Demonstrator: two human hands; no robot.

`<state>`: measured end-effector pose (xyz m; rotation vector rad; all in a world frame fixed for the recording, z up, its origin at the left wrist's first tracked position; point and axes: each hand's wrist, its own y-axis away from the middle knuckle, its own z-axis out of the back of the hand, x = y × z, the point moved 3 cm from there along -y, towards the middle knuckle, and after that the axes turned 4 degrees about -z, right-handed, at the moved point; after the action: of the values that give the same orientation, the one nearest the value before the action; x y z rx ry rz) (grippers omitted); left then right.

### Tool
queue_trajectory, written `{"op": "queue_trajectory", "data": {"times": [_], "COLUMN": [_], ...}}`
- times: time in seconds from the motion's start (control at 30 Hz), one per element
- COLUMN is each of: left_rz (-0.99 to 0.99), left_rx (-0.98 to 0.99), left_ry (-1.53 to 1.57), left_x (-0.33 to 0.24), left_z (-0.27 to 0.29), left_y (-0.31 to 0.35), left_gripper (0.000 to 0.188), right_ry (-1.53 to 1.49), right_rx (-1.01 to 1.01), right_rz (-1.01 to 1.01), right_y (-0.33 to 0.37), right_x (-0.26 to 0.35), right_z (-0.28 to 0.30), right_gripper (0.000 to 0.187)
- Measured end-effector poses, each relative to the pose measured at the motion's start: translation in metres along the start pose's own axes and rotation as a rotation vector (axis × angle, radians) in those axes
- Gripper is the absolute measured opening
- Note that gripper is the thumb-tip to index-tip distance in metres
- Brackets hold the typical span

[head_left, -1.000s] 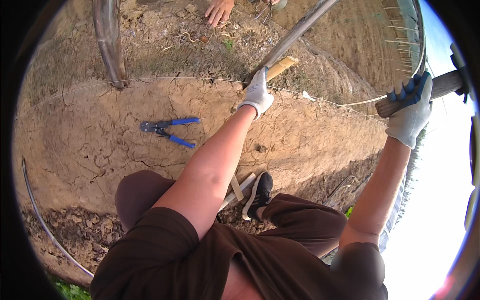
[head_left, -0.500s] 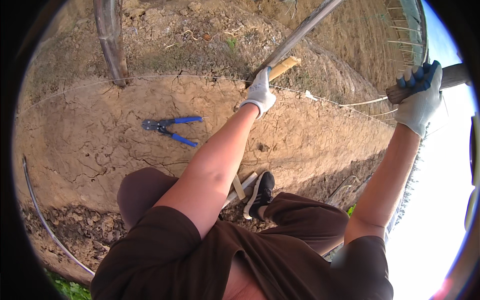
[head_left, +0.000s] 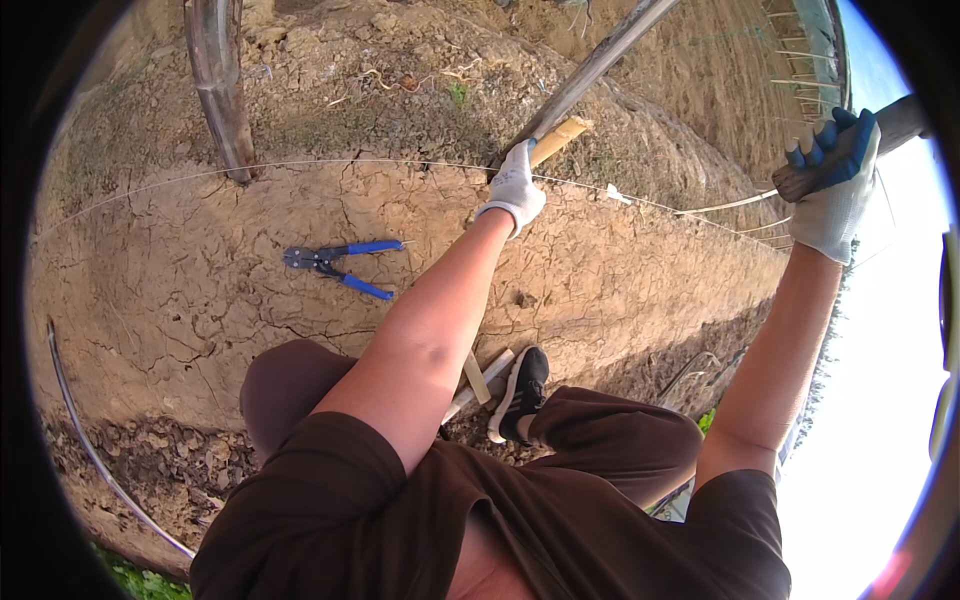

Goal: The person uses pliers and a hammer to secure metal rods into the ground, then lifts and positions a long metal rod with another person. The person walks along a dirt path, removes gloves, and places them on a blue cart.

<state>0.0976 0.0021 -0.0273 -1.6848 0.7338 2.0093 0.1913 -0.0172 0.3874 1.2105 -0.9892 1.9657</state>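
Observation:
My left hand [head_left: 515, 190], in a white glove with blue fingertips, is closed around a pale yellow wooden stake [head_left: 561, 141]. It is beside the foot of a slanting grey pole [head_left: 600, 62]; the stake's lower part is hidden by the hand. Raised at the far right, my right hand [head_left: 838, 190], in a matching glove, grips a thick weathered wooden pole [head_left: 900, 124] close to its blunt end. A thin white string [head_left: 340, 161] runs across the ground and passes by my left hand.
Blue-handled cutting pliers [head_left: 340, 262] lie spread on cracked dirt, left of my left forearm. An upright wooden post [head_left: 222, 95] stands at the upper left. Wooden slats [head_left: 474, 378] lie by my shoe [head_left: 520, 393]. A curved rod [head_left: 95, 455] lies at the lower left.
The pole in my right hand has tilted, its outer end higher in the picture. My left hand keeps its hold on the stake. The whole view has shifted slightly.

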Motion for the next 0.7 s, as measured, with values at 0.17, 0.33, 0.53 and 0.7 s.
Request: {"op": "queue_trajectory", "data": {"times": [0.17, 0.33, 0.53, 0.7], "left_rz": [-0.002, 0.062, 0.038, 0.071], "left_rx": [0.070, 0.074, 0.103, 0.184], "left_ry": [0.004, -0.017, -0.070, -0.120], "left_x": [-0.009, 0.005, 0.000, -0.008], "left_z": [-0.019, -0.008, 0.012, -0.010], "left_y": [0.001, -0.007, -0.022, -0.025], "left_gripper": [0.085, 0.087, 0.080, 0.083], "right_ry": [0.448, 0.549, -0.027, 0.711], "right_rx": [0.169, 0.341, -0.002, 0.283], "right_rz": [-0.669, -0.684, -0.034, -0.746], "right_y": [0.113, 0.063, -0.035, 0.085], "right_x": [-0.174, -0.103, -0.010, -0.191], "right_z": [0.000, 0.012, 0.001, 0.005], "right_gripper": [0.034, 0.040, 0.043, 0.039]}}
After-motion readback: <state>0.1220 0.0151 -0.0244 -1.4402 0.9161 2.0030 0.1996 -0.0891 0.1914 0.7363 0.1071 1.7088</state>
